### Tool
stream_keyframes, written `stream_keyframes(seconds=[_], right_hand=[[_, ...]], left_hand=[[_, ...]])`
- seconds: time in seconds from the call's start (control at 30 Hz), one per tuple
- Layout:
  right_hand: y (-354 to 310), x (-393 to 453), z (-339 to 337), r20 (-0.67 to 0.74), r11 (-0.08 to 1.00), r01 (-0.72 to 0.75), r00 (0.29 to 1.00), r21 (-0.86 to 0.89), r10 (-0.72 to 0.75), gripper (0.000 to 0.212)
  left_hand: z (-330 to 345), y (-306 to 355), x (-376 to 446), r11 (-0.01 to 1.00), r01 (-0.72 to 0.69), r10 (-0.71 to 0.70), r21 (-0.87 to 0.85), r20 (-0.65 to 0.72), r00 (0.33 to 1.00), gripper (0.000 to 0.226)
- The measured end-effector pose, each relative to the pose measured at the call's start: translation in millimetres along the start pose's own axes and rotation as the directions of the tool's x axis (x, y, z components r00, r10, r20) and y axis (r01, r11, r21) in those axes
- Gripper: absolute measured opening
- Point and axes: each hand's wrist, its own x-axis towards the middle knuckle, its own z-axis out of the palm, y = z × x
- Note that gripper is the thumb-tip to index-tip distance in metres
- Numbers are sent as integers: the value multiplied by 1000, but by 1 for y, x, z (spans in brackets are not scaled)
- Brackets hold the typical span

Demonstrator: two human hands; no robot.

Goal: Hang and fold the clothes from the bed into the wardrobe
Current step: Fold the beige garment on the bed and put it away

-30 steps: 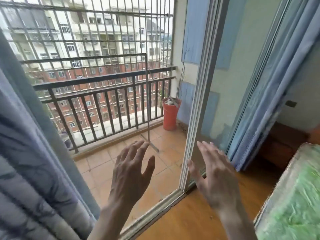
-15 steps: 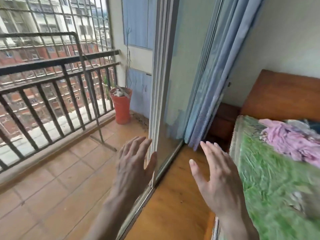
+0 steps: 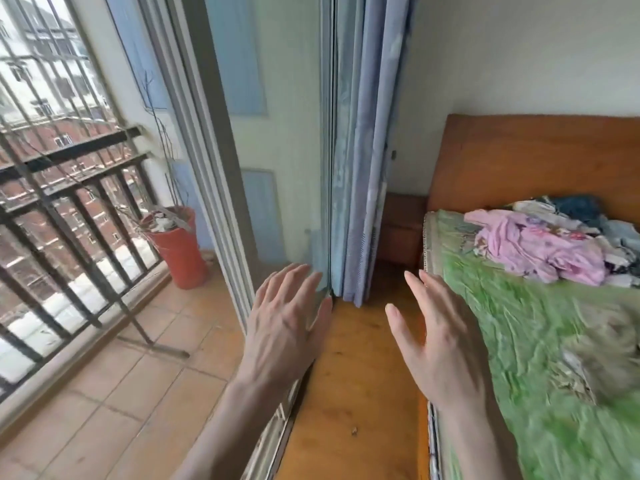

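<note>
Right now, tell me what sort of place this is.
Most likely a bedroom in a flat, opening onto a balcony. A bed with a wooden headboard carries a pile of clothes, and a glass sliding door with a blue curtain leads to a railed, tiled balcony.

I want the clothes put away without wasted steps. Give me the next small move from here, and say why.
Probably turn right and reach for the pink garment on top of the pile of clothes. Both the left hand and the right hand are raised with straight fingers, holding nothing, and the pile lies near the headboard on the bed, to the right. No wardrobe is in view.
</note>
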Motion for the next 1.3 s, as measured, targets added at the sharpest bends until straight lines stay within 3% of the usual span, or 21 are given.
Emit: stream_keyframes(seconds=[0.2,0.4,0.87,1.1,1.3], right_hand=[[53,79,21,-76,998,-53,996,14,54,62],[114,123,30,-45,988,-145,989,-48,143,66],[236,211,49,-152,875,-428,903,-226,402,70],[294,272,54,-235,741,-593,805,-317,544,72],[339,299,57,-381,542,-772,635,-331,672,74]], left_hand=[[72,14,96,998,-34,34,-52,7,999,48],[135,33,157,992,-37,45,-121,60,997,45],[292,91,301,878,-223,300,-424,123,946,42],[393,135,387,723,-340,520,-601,150,841,42],[468,178,447,528,-452,715,-719,89,694,41]])
